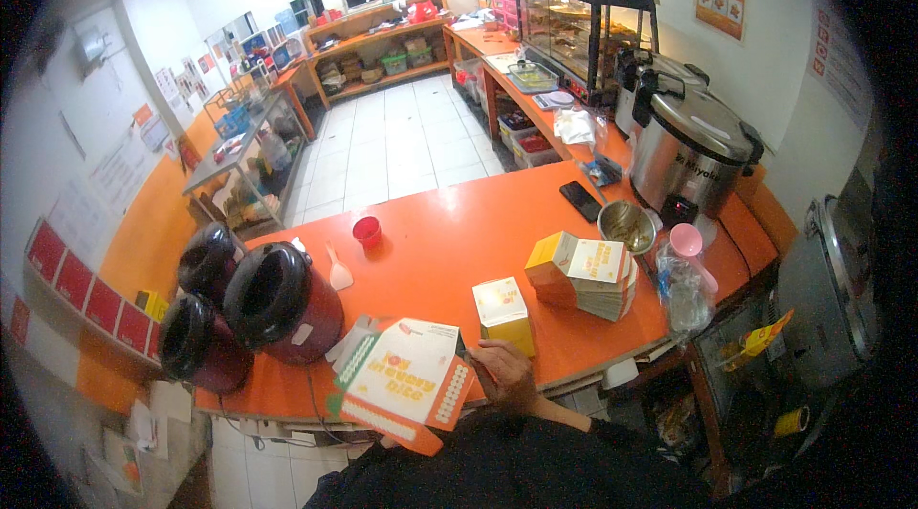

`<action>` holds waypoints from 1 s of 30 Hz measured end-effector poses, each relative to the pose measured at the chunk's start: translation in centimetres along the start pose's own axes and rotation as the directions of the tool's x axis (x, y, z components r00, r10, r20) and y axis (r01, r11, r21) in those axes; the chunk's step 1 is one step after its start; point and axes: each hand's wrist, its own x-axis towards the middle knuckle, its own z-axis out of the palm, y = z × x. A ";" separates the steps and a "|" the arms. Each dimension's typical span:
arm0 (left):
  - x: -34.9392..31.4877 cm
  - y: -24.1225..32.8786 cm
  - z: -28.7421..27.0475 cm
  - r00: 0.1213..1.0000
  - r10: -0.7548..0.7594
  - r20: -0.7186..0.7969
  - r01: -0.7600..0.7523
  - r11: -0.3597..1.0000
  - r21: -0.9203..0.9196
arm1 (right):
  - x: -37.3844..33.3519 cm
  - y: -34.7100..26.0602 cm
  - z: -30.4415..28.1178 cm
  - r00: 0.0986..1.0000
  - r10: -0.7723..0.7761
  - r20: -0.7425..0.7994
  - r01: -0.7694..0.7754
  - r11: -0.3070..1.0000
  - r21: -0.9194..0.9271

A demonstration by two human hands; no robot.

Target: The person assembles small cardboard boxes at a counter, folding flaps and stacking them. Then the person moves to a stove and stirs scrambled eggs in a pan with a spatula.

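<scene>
In front of my body is a white, orange and green printed cardboard food box [406,370], partly folded, with flaps spread at its sides. My right hand [505,373] is closed on the box's right edge. The box covers my left hand, so its fingers cannot be seen. Just beyond my right hand stands a folded yellow and white box [502,308]. To its right, a fanned stack of flat, unfolded boxes [585,277] lies on the orange table [449,232].
Several dark lidded containers [284,303] crowd the table's left end, near a pale rice scoop [338,268] and a red cup [367,232]. To the right are a phone [580,202], a metal bowl [627,226], a pink ladle [687,243] and a large rice cooker [690,150].
</scene>
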 end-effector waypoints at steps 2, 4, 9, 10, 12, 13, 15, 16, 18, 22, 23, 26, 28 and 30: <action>0.1 0.1 0.5 1.000 -0.019 0.018 0.019 1.000 -0.006 | -0.1 -0.3 -0.3 0.996 -0.040 0.086 0.053 0.985 -0.163; 0.2 0.2 1.5 0.998 -0.053 0.024 0.054 0.998 -0.024 | 0.4 -1.4 -0.6 0.989 -0.028 0.146 0.065 0.964 -0.257; 1.6 0.0 4.4 0.994 -0.073 0.081 0.090 0.970 -0.228 | 0.6 -0.5 -0.3 0.985 0.019 0.172 -0.006 0.997 -0.077; 1.9 0.0 4.4 0.995 0.006 0.102 0.029 0.938 -0.344 | 0.6 -0.1 -0.2 0.984 0.083 0.160 -0.088 0.996 0.025; 3.0 0.4 3.9 0.971 0.182 0.154 -0.122 0.935 -0.334 | 0.4 0.9 0.2 0.965 0.211 0.157 -0.243 0.943 0.226; 3.9 1.5 3.2 0.941 0.264 0.212 -0.222 0.953 -0.205 | -0.4 1.9 0.6 0.959 0.264 0.103 -0.280 0.940 0.195; 4.6 3.0 1.6 0.872 0.386 0.302 -0.476 0.814 0.334 | -1.3 3.3 0.7 0.812 0.560 0.161 -0.532 0.598 0.600; 4.5 2.4 0.5 0.879 0.369 0.301 -0.461 0.818 0.344 | -1.5 3.9 0.6 0.711 0.658 0.247 -0.575 0.343 0.743; 4.4 2.0 -1.1 0.894 0.333 0.301 -0.429 0.828 0.359 | -0.3 4.1 -0.5 0.621 0.747 0.237 -0.643 0.314 0.698; 4.5 4.5 -0.3 0.997 0.040 -0.062 -0.034 0.995 0.098 | 0.9 2.2 -1.2 0.724 0.670 0.161 -0.524 0.384 0.761; 4.7 5.5 -0.3 0.997 -0.078 -0.027 0.081 0.990 0.117 | 1.1 1.5 -0.8 0.886 0.456 0.088 -0.425 0.717 0.552; 5.2 4.5 1.1 0.999 -0.052 0.015 0.053 0.875 -0.481 | 2.1 -1.0 -0.5 0.996 -0.032 0.087 0.036 0.998 -0.046; 5.4 4.4 1.4 0.996 -0.078 0.036 0.084 0.794 -0.602 | 1.5 -0.8 0.2 0.988 -0.136 0.075 0.144 0.982 -0.123; 5.3 4.8 1.3 0.986 -0.160 0.050 0.149 0.705 -0.694 | 1.2 -0.5 -0.1 0.992 -0.126 0.033 0.128 0.989 -0.075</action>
